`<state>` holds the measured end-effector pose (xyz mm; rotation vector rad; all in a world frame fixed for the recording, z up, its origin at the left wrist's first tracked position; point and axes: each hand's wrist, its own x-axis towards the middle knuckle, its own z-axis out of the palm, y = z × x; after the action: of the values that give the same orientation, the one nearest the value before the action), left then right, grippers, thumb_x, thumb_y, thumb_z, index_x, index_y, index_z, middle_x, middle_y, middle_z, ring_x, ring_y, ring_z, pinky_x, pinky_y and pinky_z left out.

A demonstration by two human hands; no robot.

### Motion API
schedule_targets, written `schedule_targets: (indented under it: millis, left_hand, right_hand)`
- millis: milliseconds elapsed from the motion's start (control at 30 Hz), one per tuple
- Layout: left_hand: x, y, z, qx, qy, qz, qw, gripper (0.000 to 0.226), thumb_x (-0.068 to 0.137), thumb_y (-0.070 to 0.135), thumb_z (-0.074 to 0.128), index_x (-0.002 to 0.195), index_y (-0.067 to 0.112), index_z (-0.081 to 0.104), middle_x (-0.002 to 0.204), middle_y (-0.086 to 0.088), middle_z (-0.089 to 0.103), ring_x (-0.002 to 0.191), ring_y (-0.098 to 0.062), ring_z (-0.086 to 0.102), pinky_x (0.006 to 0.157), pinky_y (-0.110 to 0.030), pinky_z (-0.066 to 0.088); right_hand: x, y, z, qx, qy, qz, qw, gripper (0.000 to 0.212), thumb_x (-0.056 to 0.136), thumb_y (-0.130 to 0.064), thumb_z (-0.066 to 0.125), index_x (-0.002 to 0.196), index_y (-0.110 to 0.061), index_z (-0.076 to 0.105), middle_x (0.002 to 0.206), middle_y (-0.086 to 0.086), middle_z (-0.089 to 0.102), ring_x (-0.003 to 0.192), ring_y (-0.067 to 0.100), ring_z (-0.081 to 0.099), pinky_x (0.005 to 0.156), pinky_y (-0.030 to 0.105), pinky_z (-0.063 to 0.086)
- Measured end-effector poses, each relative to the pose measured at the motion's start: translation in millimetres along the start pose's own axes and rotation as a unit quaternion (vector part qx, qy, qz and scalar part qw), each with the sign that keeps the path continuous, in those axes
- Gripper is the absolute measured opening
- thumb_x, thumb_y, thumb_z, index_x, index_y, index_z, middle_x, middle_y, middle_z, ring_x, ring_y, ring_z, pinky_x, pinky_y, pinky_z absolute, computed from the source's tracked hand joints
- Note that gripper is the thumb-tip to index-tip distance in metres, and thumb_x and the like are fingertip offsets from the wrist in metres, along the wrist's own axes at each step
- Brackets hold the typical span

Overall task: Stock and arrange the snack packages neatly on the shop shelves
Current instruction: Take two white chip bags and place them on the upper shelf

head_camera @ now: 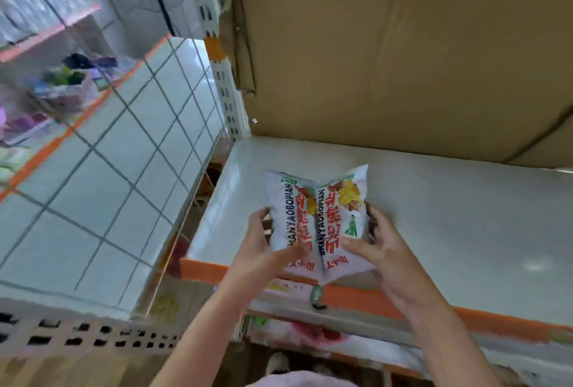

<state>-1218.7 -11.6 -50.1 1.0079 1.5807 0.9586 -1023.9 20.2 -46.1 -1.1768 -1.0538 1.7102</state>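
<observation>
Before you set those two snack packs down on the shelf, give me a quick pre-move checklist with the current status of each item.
1. Left hand holds the left snack pack: ok, fingers wrap its side.
2. Right hand holds the right snack pack: ok.
3. Packs side by side, printed fronts facing the same way: ok, inner edges meet in the middle.
4. Bare spot on the shelf behind and to the right of the packs: ok.
5. Packs fully over the shelf: not ok, their lower ends overhang the orange front strip.
6. Cardboard backing firm enough to lean packs on: cannot tell.
</observation>
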Motion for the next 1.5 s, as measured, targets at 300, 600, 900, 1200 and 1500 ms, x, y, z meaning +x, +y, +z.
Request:
schedule_targets:
  millis: [300,600,900,1200,1500]
  left_hand:
    - [32,-32,5,0.084,0.07,0.14,0.984,0.058,0.082,0.019,0.07,0.133,0.016,0.043,0.129,-0.002,0.041,0.112,-0.001,0.045,0.079,0.003,0.038]
    - [29,-42,16,0.236,0.078,0.215,0.944,0.05,0.096,0.03,0.045,0.143,0.018,0.033,0.149,0.006,0.028,0.128,-0.018,0.044,0.103,-0.042,0.042]
    - [30,-39,12,0.233,0.141,0.225,0.935,0.02,0.085,0.03,0.065,0.095,0.02,0.052,0.096,0.007,0.053,0.09,-0.013,0.052,0.073,-0.028,0.046]
    - [29,-41,17,0.241,0.17,0.225,0.929,0.028,0.081,0.038,0.069,0.079,0.021,0.047,0.081,0.006,0.054,0.072,-0.012,0.052,0.056,-0.03,0.045]
    - [83,-12,4,0.276,0.149,0.161,0.936,0.025,0.085,0.031,0.065,0.098,0.016,0.049,0.103,-0.002,0.053,0.087,-0.014,0.05,0.065,-0.026,0.036]
  right_hand:
    - [14,25,-17,-0.324,0.187,-0.065,0.925,0.049,0.085,-0.024,0.065,0.13,-0.026,0.047,0.118,-0.008,0.049,0.099,0.006,0.057,0.076,0.014,0.05]
    - [8,48,-27,-0.362,0.172,-0.115,0.909,0.048,0.086,-0.042,0.056,0.131,-0.033,0.042,0.12,-0.011,0.056,0.106,0.004,0.057,0.084,0.026,0.053]
    - [9,47,-29,-0.44,0.168,-0.168,0.866,0.025,0.093,-0.03,0.051,0.118,-0.027,0.054,0.101,-0.01,0.063,0.076,-0.005,0.055,0.06,0.008,0.037]
    - [9,47,-31,-0.392,0.197,-0.172,0.882,0.015,0.089,-0.023,0.06,0.102,-0.017,0.055,0.057,-0.019,0.036,0.055,-0.016,0.049,0.045,0.003,0.035]
    - [67,6,-14,-0.511,0.092,-0.112,0.847,0.034,0.096,-0.027,0.046,0.129,-0.019,0.047,0.131,0.007,0.047,0.11,0.021,0.055,0.088,0.032,0.049]
